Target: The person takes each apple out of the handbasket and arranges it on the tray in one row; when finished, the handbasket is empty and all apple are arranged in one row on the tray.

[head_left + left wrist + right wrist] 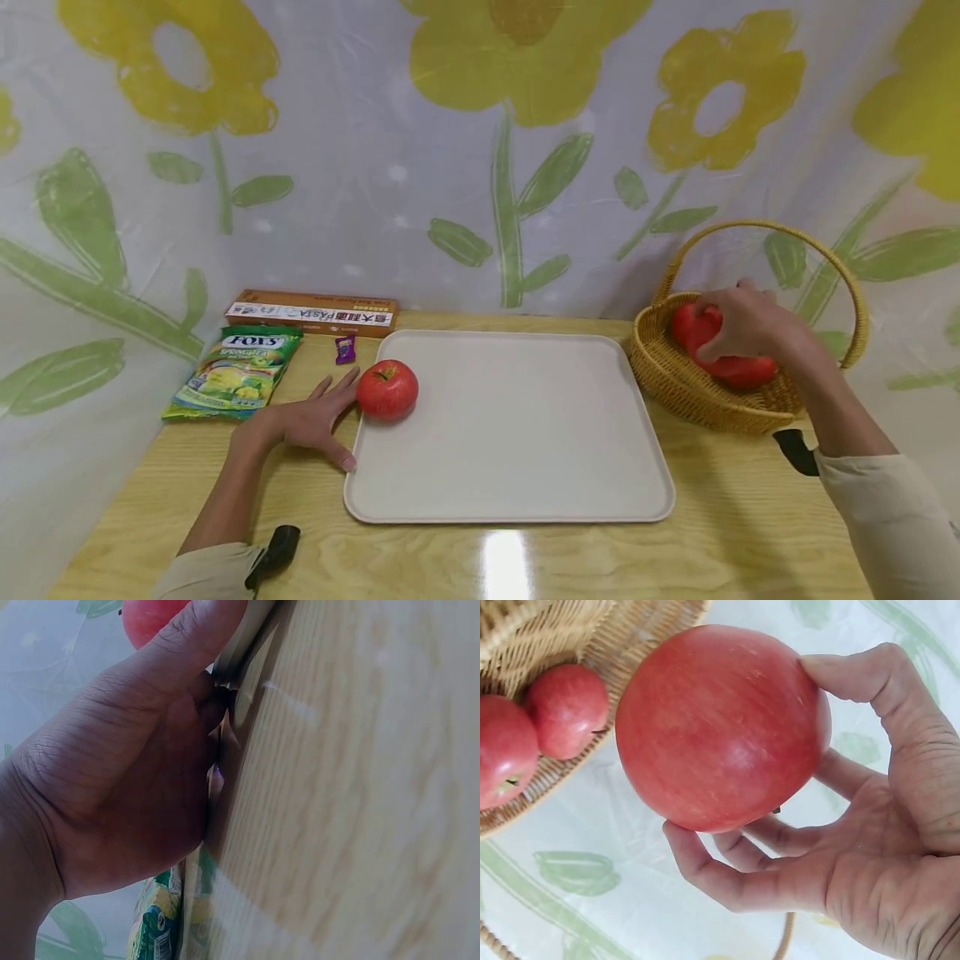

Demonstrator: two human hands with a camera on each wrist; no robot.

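My right hand (750,325) grips a red apple (720,727) between thumb and fingers, above the wicker basket (675,379). In the right wrist view, two more red apples (566,711) lie inside the basket. My left hand (311,423) rests at the left edge of a white tray (517,433), its fingers spread and holding nothing, the thumb at the rim. Another red apple (387,390) sits on the tray's left side, close to the left fingertips. The left wrist view shows part of that apple (150,619) beyond the thumb.
Left of the tray lie a green candy bag (238,373), a long pasta box (311,312) and a small purple wrapped candy (345,349). The basket's tall handle (765,223) arches over its opening. A flowered curtain (337,167) hangs behind the wooden table (405,558).
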